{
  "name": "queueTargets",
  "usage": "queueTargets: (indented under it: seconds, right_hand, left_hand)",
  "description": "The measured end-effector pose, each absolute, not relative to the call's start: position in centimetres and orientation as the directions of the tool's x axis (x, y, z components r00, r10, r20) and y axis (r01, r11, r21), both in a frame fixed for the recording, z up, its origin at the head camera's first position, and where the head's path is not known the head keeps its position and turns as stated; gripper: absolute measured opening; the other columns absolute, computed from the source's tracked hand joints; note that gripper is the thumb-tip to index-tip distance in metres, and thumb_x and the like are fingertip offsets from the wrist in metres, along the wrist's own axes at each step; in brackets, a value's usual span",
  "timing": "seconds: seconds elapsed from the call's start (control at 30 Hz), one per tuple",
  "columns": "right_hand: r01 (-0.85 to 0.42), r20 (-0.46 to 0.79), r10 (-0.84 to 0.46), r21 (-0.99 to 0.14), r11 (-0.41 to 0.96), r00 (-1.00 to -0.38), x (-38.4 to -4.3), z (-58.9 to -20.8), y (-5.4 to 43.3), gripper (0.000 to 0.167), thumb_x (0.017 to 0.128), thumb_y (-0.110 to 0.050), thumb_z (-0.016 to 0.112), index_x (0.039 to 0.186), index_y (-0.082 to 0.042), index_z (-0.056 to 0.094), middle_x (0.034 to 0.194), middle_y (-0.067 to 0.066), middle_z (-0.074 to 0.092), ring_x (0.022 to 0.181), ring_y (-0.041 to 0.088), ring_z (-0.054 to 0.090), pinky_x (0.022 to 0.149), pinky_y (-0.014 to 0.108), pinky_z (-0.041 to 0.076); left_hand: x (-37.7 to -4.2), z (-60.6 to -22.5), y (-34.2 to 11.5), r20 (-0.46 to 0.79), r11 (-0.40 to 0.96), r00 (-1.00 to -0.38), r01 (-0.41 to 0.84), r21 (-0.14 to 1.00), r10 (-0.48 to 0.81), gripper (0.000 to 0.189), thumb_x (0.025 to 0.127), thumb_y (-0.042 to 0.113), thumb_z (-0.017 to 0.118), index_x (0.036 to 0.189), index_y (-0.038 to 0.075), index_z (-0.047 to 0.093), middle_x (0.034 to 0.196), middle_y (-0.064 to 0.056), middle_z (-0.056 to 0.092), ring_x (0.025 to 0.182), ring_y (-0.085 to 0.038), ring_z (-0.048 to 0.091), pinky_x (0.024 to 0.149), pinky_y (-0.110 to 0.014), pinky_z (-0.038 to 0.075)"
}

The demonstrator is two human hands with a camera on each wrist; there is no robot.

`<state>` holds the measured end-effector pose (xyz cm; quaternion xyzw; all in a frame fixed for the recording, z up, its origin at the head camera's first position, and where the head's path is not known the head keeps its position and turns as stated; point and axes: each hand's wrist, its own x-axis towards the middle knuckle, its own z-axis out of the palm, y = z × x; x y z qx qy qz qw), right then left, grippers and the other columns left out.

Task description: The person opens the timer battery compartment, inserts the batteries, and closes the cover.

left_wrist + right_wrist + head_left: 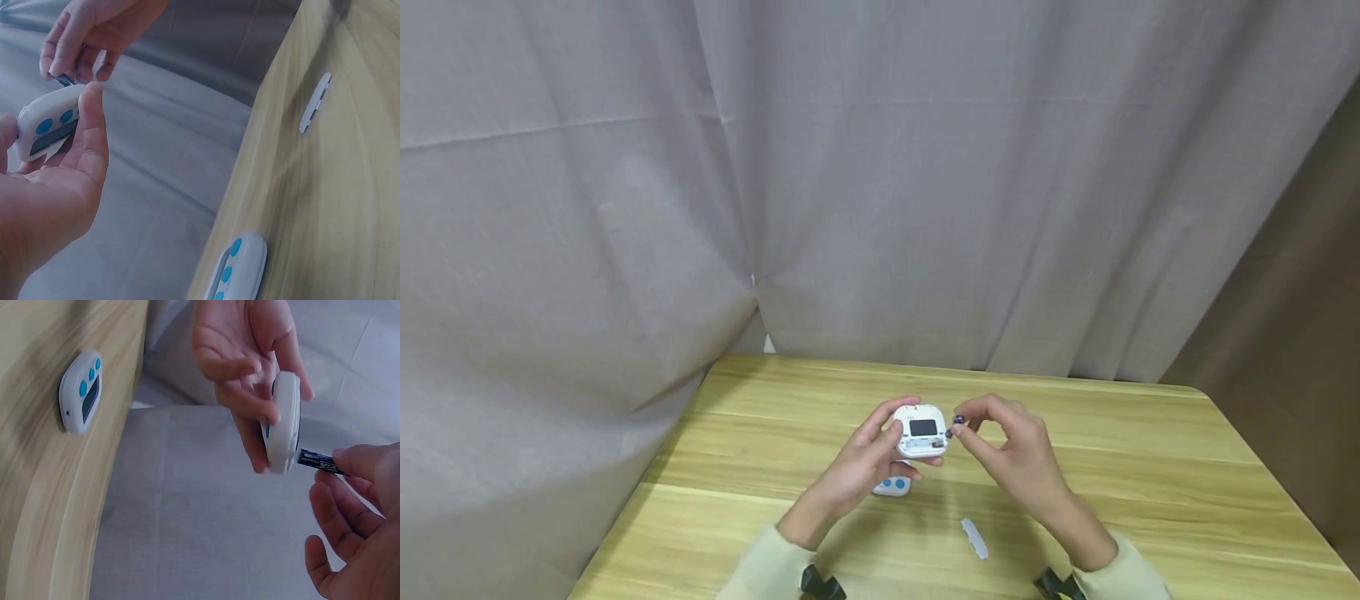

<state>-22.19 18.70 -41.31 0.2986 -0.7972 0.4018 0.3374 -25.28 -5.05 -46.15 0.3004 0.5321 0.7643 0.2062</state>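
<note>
My left hand (865,458) grips a small white digital timer (922,429) by its edges, its back toward the head camera and the battery slot along the lower side uncovered. Blue buttons show on its front in the left wrist view. Between thumb and fingertips my right hand (1018,450) pinches a dark battery (317,460), whose end is close to the timer's edge. Fingers cover part of the battery, and whether it touches the timer I cannot tell. On the table below lies a white battery cover (974,539) with a notched edge.
A second white timer (81,394) with blue buttons lies on the wooden table (760,467), partly behind my left hand in the head view. Grey curtain (880,208) hangs behind the table's far edge and along the left.
</note>
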Motion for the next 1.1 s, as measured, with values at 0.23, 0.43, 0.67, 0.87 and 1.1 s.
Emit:
queueTargets:
  seconds: [0.23, 0.43, 0.67, 0.87, 1.1]
  right_hand:
    - [-0.768, 0.775, -0.250, -0.418, 0.486, -0.580, -22.0, -41.3, 17.9, 0.030, 0.080, 0.006, 0.086, 0.100, -0.014, 0.076, 0.088, -0.008, 0.073, 0.082, 0.012, 0.062, 0.079, 0.024, 0.045]
    - [-0.836, 0.803, -0.365, -0.276, 0.474, -0.472, -22.3, -41.7, 17.1, 0.025, 0.079, -0.006, 0.087, 0.101, -0.013, 0.075, 0.089, -0.007, 0.074, 0.082, 0.011, 0.066, 0.088, 0.031, 0.043]
    - [-0.871, 0.828, -0.416, -0.161, 0.465, -0.376, -22.4, -42.2, 16.3, 0.011, 0.091, -0.021, 0.081, 0.101, -0.016, 0.078, 0.095, -0.006, 0.075, 0.085, 0.011, 0.068, 0.086, 0.032, 0.044]
    - [-0.880, 0.854, -0.390, -0.150, 0.451, -0.345, -22.3, -42.8, 15.6, 0.012, 0.098, -0.028, 0.076, 0.097, -0.017, 0.081, 0.096, -0.006, 0.074, 0.086, 0.014, 0.067, 0.085, 0.029, 0.043]
    - [-0.872, 0.848, -0.372, -0.191, 0.450, -0.378, -22.1, -43.3, 14.9, 0.016, 0.098, -0.029, 0.077, 0.089, -0.016, 0.082, 0.094, -0.006, 0.071, 0.088, 0.015, 0.065, 0.087, 0.031, 0.042]
  left_hand:
    - [-25.3, -46.3, -5.0, 0.244, -0.351, -0.735, 0.008, 0.936, 0.632, 0.047, 0.117, 0.032, 0.035, 0.163, 0.018, 0.033, 0.145, -0.023, 0.058, 0.109, -0.019, 0.075, 0.085, -0.030, 0.063]
    - [-25.3, -46.4, -4.9, 0.237, -0.359, -0.740, -0.007, 0.933, 0.630, 0.048, 0.117, 0.032, 0.038, 0.162, 0.019, 0.034, 0.139, -0.013, 0.064, 0.110, -0.019, 0.074, 0.085, -0.030, 0.063]
    - [-25.2, -46.6, -4.8, 0.186, -0.319, -0.768, -0.025, 0.947, 0.612, 0.047, 0.116, 0.033, 0.040, 0.161, 0.018, 0.036, 0.124, -0.002, 0.070, 0.101, -0.015, 0.075, 0.085, -0.031, 0.064]
    - [-25.0, -46.5, -4.6, 0.145, -0.272, -0.793, -0.028, 0.962, 0.592, 0.048, 0.116, 0.035, 0.040, 0.158, 0.013, 0.039, 0.119, -0.002, 0.070, 0.094, -0.014, 0.075, 0.085, -0.033, 0.064]
    - [-24.7, -46.1, -4.4, 0.125, -0.267, -0.805, -0.043, 0.963, 0.581, 0.051, 0.116, 0.036, 0.038, 0.158, 0.007, 0.038, 0.120, -0.004, 0.072, 0.096, -0.016, 0.077, 0.090, -0.037, 0.065]
